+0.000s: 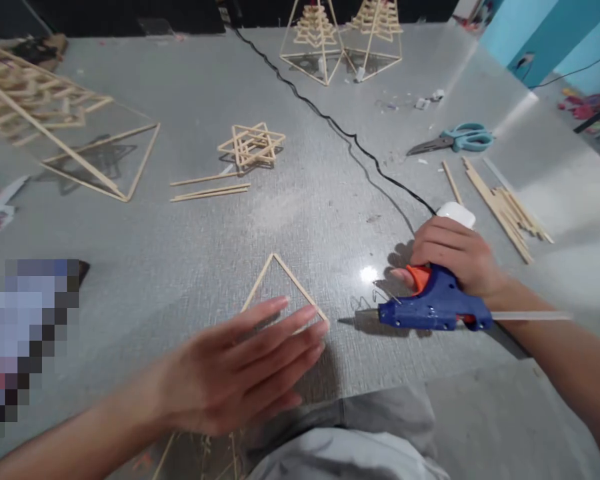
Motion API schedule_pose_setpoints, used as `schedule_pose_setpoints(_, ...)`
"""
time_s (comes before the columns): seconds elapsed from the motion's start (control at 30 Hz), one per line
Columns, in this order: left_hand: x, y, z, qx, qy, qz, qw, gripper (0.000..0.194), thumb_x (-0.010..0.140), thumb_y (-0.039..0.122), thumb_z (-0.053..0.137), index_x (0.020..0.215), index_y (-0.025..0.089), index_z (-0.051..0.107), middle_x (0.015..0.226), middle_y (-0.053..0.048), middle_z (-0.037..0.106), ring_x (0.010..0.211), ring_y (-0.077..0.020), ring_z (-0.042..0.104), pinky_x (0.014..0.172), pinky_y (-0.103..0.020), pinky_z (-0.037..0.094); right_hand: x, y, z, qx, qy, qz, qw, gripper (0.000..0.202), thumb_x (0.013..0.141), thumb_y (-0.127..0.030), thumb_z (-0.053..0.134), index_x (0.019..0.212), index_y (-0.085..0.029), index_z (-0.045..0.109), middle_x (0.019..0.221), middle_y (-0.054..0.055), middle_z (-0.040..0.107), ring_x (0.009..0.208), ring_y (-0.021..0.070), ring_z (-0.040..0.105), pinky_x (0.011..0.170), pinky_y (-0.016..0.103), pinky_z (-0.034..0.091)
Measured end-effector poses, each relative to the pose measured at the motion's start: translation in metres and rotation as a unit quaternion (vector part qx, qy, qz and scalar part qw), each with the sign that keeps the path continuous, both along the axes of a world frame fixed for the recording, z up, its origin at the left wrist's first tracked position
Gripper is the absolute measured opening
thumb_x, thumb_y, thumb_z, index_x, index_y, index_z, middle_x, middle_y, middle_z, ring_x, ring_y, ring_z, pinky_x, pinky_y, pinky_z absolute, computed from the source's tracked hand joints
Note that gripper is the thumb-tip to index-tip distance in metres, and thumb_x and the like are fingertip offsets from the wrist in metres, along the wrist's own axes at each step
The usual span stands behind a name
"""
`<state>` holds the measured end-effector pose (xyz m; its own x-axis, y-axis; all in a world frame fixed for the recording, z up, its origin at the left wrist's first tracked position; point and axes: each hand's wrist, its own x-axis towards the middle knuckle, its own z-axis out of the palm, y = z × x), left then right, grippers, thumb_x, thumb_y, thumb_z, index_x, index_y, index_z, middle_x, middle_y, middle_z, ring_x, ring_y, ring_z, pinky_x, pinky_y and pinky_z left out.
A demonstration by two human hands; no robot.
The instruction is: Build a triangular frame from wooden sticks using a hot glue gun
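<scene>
Blue with an orange trigger, the hot glue gun (425,312) lies on its side at the table's right, a clear glue stick (530,316) poking out of its back end. My right hand (457,257) is wrapped round its handle, and the nozzle points left. Stretched fingers of my left hand (253,370) hover over a triangle of thin wooden sticks (300,287), hiding its lower side. Whether those fingertips touch the sticks I cannot tell. The nozzle tip is a short gap away from the triangle's right corner.
Behind the triangle are a stick star (253,145) and loose sticks (210,193). Stick pyramids (325,40) stand at the back, another (130,180) at left. Blue-handled scissors (467,139) and a stick pile (505,207) lie right. A black cord (325,113) crosses the table.
</scene>
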<state>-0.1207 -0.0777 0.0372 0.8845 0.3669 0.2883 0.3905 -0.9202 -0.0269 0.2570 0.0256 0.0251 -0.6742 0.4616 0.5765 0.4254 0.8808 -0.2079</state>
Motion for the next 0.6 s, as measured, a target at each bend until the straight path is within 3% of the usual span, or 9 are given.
schedule_pose_setpoints(0.07, 0.001, 0.000, -0.004, -0.035, 0.010, -0.005, 0.999, 0.048, 0.109, 0.031, 0.058, 0.156, 0.019, 0.057, 0.162, -0.001, 0.063, 0.168, -0.0200, 0.032, 0.145, -0.043, 0.017, -0.001, -0.001, 0.001, 0.004, -0.016, 0.011, 1.000, 0.022, 0.100, -0.023, 0.077, 0.087, -0.024, 0.059, 0.080, 0.001, 0.064, 0.079, 0.0199, 0.061, 0.072, 0.036, 0.052)
schedule_pose_setpoints(0.23, -0.005, 0.015, -0.003, -0.093, 0.006, -0.023, 0.995, 0.086, 0.103, 0.040, 0.067, 0.174, 0.012, 0.028, 0.165, -0.010, 0.060, 0.169, -0.0272, 0.030, 0.145, -0.049, 0.011, -0.001, -0.002, 0.002, 0.000, -0.050, 0.035, 0.998, 0.020, 0.104, -0.024, 0.069, 0.086, -0.023, 0.061, 0.081, 0.003, 0.065, 0.079, 0.0209, 0.061, 0.073, 0.036, 0.049)
schedule_pose_setpoints(0.37, -0.005, 0.016, -0.002, -0.092, 0.013, -0.027, 0.995, 0.088, 0.104, 0.044, 0.066, 0.174, 0.009, 0.028, 0.159, -0.010, 0.066, 0.169, -0.0275, 0.030, 0.145, -0.048, 0.008, -0.002, -0.005, 0.000, 0.015, -0.081, 0.023, 0.996, 0.019, 0.104, -0.023, 0.068, 0.086, -0.023, 0.063, 0.081, 0.002, 0.065, 0.081, 0.0212, 0.060, 0.074, 0.037, 0.047)
schedule_pose_setpoints(0.6, -0.010, 0.014, -0.004, -0.165, 0.038, -0.022, 0.985, 0.083, 0.105, 0.055, 0.060, 0.175, 0.023, 0.031, 0.170, -0.004, 0.053, 0.166, -0.0327, 0.036, 0.144, -0.052, 0.009, -0.002, -0.005, -0.001, 0.021, -0.087, 0.033, 0.995, 0.016, 0.104, -0.023, 0.066, 0.090, -0.024, 0.060, 0.081, 0.002, 0.064, 0.082, 0.0221, 0.060, 0.073, 0.038, 0.048)
